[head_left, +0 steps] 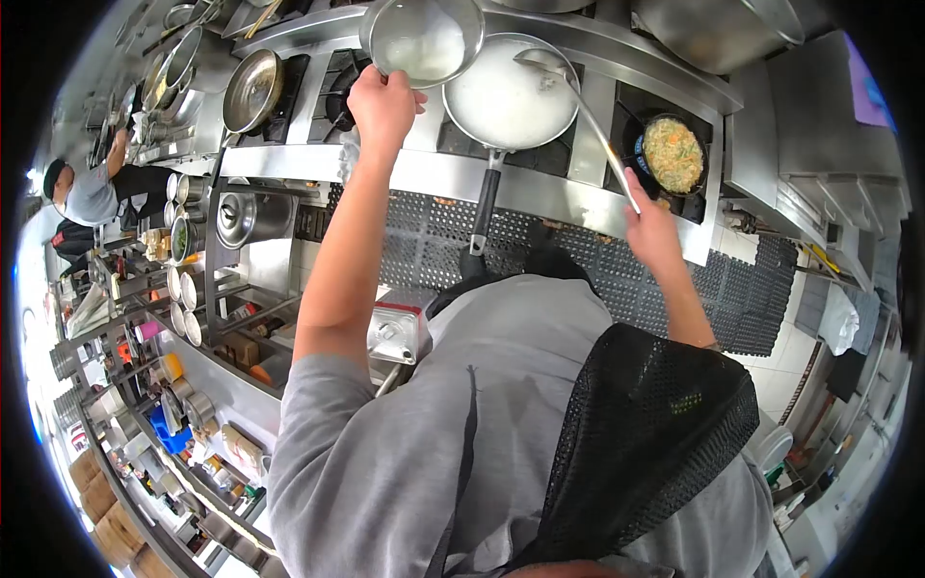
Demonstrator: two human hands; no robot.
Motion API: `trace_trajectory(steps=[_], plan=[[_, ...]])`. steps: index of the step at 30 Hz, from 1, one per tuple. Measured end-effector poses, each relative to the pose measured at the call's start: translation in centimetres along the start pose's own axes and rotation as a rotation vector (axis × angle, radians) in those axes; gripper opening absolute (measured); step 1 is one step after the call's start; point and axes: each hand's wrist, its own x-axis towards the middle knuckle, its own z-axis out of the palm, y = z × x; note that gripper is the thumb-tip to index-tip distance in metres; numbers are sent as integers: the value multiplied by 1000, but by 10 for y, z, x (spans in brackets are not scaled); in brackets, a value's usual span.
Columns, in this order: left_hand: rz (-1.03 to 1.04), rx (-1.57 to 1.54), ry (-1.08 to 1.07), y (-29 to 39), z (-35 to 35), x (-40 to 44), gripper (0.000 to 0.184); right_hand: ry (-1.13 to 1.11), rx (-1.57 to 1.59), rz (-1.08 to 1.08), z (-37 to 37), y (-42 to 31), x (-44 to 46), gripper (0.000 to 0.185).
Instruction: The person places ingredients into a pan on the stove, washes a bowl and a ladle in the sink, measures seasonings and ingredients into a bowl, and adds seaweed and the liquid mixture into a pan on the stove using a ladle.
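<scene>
My left hand [385, 104] is closed on the rim of a metal bowl [424, 43], which has a whitish wet coating inside. The bowl is just left of a large pan [511, 96] full of white liquid on the stove. My right hand [655, 226] grips the end of a long-handled ladle [597, 130], whose head dips into the white liquid near the pan's upper right. The pan's black handle [486, 207] points toward my body, and neither hand touches it.
To the right, a small black pan [673, 154] holds a yellowish food mix. An empty-looking frying pan [253, 91] stands at the left. A co-worker [92, 191] stands far left. Below the stove edge lies a perforated black mat [424, 255].
</scene>
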Motion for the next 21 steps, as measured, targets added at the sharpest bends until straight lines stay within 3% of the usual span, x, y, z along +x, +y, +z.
trace_trajectory(steps=[2,4,6,10,14,21], plan=[[6,34,5,7,14,0,18,-28,201,-14,18,18,5,66],[10,63,13,11,25,-1,18,160,173,-324,41,47,12,67],[3,88,29,15,34,-2,18,-468,1006,340,6,8,-1,70],[8,89,67,16,44,-4,19,-653,1465,322,-6,14,7,68],[-26,151,33,19,45,-5,22,-680,1504,282,-24,9,6,66],[-11,139,26,19,46,-2,22,-511,1250,150,-54,-10,3,71]])
